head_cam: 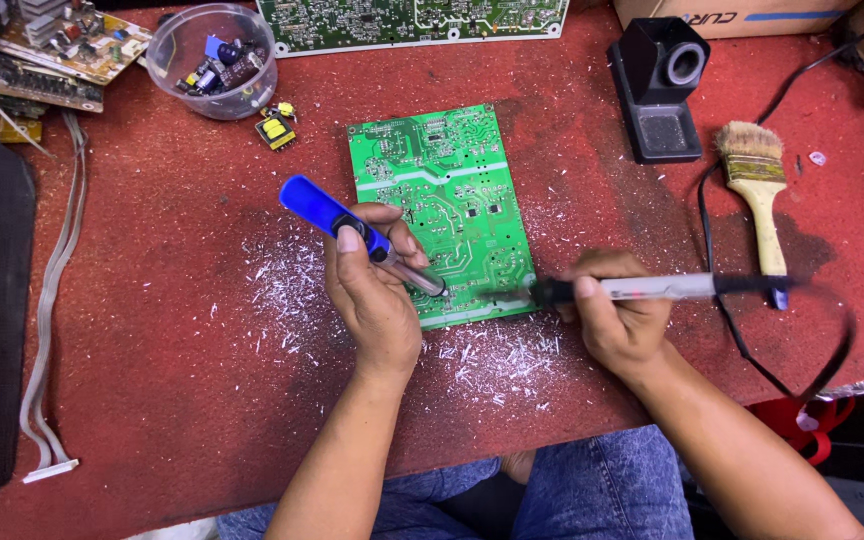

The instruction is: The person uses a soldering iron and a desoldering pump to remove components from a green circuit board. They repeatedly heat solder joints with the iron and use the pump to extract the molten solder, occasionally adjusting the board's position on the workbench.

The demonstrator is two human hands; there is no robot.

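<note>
Red bench top [182, 400], worn, dusted with white flecks and shavings around the work.

Green circuit board [444, 210] lies flat mid-bench, trace side up, long axis running away from the person, near edge between the 2 hands. Judgement: light, stiff, brittle at the traces and joints; will skate on the bench if pushed. Best held by the bare edges, not the soldered face.

Left hand [372, 290] has its fingers wrapped tight round a blue-handled desoldering pump [352, 232], thumb on top of the barrel, metal nozzle down at the board's lower left area. Pump looks light, rigid, smooth plastic grip.

Right hand [617, 320] is closed in a pen grip on the soldering iron [642, 288], black tip end pointing left at the board's near right edge; contact point too small to tell. Black cord [727, 330] loops off right. Judgement: light but hot at the front, hold the grey shaft only.

Around it, well apart:
- cardboard box [742, 12], top right edge, blue stripe and blue print
- black iron stand [657, 85], top right
- clear tub [210, 60] of small parts, top left
- paintbrush [757, 190], cream handle, right
- 1 yellow part [275, 128] just beside the tub

No labels readable on the board.
</note>
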